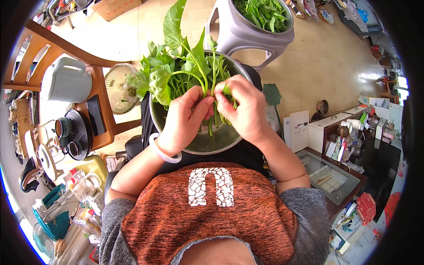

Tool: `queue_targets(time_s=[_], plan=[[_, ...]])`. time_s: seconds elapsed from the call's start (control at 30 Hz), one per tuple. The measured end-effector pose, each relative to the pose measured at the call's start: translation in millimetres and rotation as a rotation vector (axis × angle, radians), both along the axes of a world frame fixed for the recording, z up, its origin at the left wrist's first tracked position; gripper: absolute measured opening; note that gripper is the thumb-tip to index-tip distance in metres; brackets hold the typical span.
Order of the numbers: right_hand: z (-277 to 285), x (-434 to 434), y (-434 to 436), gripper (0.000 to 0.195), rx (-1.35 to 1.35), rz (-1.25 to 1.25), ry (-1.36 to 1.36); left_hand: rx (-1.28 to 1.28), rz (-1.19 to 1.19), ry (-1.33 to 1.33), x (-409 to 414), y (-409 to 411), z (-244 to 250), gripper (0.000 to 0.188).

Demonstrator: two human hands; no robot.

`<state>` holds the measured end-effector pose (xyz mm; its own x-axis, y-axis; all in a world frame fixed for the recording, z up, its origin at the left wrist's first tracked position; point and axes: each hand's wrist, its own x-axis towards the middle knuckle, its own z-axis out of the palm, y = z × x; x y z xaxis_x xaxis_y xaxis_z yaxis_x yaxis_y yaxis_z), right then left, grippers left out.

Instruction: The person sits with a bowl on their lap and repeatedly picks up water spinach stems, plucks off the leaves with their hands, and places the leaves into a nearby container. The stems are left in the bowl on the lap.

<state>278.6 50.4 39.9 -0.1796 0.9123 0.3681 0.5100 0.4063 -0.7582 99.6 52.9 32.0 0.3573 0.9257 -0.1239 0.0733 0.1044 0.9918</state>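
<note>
A round metal basin (pixel 202 145) rests on my lap, filled with leafy green stems (pixel 180 82). Above it, my left hand (pixel 187 117) grips a leafy green sprig (pixel 200 68) between thumb and fingers, its long stem rising with broad leaves at the top. Close against it, my right hand (pixel 243 107) pinches at a neighbouring stem, and a small green leaf (pixel 227 91) shows in its curled fingers. The fingertips of both hands nearly meet. Their fingers partly hide where the stems are held.
Beyond the basin, a pale plastic stool (pixel 251 43) bears a metal bowl (pixel 289 25) of green leaves. To the left stand a wooden chair (pixel 99 76) with a plastic jug (pixel 68 81) and black tray (pixel 86 132), and a plastic basket (pixel 114 78). A glass-topped cabinet (pixel 331 175) is at right.
</note>
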Motion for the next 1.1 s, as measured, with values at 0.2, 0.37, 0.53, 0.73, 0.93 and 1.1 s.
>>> queue_targets(time_s=[0.2,0.37,0.53,0.73,0.93,1.1], plan=[[8.0,16.7,11.5,0.012,-0.143,0.002,0.289,-0.11,-0.051,-0.056,-8.3,2.2,7.1,0.016],[5.5,20.7,15.1,0.036,0.121,0.123,-0.214,-0.13,-0.13,-0.091,-16.5,-0.8,14.9,0.017],[2.3,22.4,17.8,0.027,0.193,0.102,-0.364,-0.127,-0.057,-0.129,-22.5,0.6,13.2,0.018],[11.0,25.1,20.6,0.006,-0.003,0.101,-0.132,-0.152,-0.055,-0.122,-19.8,-0.1,11.6,0.016],[-3.7,57.7,75.1,0.017,-0.182,0.012,0.533,-0.152,-0.095,-0.124,-18.1,2.8,11.9,0.018],[-16.1,157.4,198.6,0.029,0.343,-0.361,-0.394,-0.141,-0.111,-0.088,-15.5,0.9,15.9,0.02]])
